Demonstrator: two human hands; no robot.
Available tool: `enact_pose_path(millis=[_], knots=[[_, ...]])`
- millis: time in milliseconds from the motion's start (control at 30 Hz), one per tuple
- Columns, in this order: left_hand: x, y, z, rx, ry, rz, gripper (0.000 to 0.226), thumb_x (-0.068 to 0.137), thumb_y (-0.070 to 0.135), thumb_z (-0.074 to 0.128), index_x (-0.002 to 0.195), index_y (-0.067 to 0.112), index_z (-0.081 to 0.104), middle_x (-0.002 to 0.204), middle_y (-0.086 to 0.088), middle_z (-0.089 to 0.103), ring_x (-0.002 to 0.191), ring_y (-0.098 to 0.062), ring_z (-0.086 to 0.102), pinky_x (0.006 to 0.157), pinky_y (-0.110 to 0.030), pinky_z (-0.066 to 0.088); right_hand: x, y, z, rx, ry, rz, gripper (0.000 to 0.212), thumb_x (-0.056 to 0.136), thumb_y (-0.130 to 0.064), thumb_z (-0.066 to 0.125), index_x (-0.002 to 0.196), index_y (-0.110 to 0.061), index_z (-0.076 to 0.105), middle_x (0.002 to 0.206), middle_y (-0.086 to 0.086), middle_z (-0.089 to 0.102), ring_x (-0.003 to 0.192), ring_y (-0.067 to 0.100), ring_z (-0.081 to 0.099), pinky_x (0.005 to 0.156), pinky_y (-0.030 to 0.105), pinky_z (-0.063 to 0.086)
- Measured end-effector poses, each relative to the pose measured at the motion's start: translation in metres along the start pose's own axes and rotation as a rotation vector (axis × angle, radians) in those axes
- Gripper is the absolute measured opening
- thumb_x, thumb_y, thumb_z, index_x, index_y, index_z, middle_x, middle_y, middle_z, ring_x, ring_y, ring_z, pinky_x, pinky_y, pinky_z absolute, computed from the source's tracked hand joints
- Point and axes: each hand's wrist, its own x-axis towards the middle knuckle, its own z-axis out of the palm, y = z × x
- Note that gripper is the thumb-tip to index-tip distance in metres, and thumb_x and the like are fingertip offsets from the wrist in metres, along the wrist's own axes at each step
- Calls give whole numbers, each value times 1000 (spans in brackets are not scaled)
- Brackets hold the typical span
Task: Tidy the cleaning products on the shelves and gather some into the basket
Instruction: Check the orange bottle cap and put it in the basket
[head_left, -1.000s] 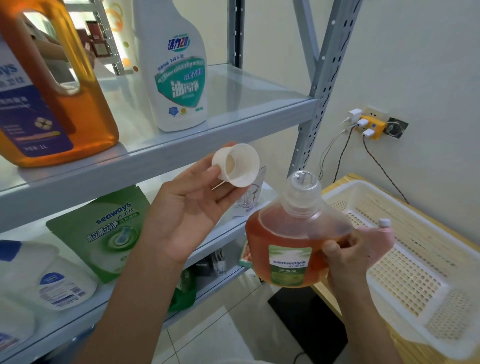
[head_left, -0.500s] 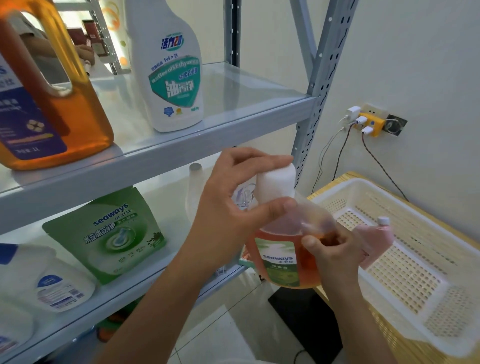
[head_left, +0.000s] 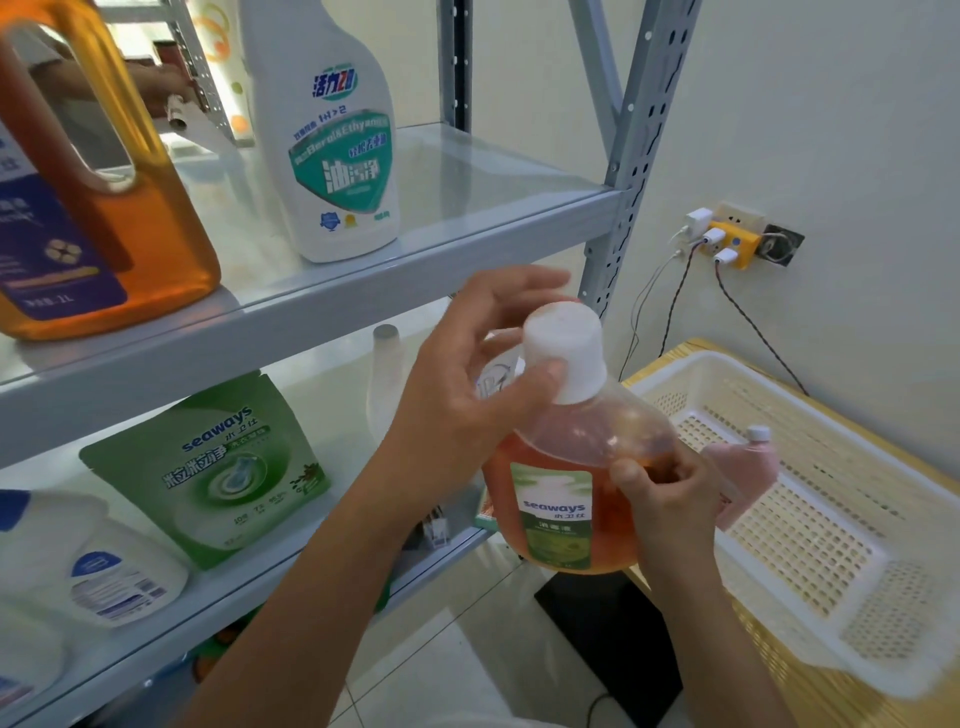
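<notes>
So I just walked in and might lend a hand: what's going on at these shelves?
A person holds an orange Seaways disinfectant bottle in front of the shelves. The right hand grips its body from the side. The left hand has its thumb on the white cap, fingers behind it, with the cap seated on the neck. A pink bottle already lies in the white basket on the right.

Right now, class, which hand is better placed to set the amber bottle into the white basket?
Probably right. The right hand grips the amber bottle beside the white basket; the left hand holds only its white cap, nearer the shelves.
</notes>
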Motion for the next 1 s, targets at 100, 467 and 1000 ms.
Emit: enact_pose_path(millis=[100,467,1000], knots=[[0,-1,1,46,-84,-20,81,74,37,62,147,27,27,139,5,42,129,-7,43,104,-32,44,-1,-4,-1,2,-21,-28,43,44,-71,70,54,-31,60,49,-18,57,47,-6,51,47,4,36],[3,-2,-2,145,5,41,114,69,36,74,152,28,-3,129,-1,39,118,-17,49,106,-44,42,-3,-6,-2,46,-35,-36,17,50,-51,64,58,-36,65,52,-17,59,51,-4,55,49,6,39],[7,-2,-4,119,-18,62,113,70,32,76,152,30,-2,123,-2,39,109,-13,53,103,-36,44,-2,-4,-2,-6,15,3,32,44,-61,67,51,-32,58,47,-11,51,47,2,46,45,8,33]])
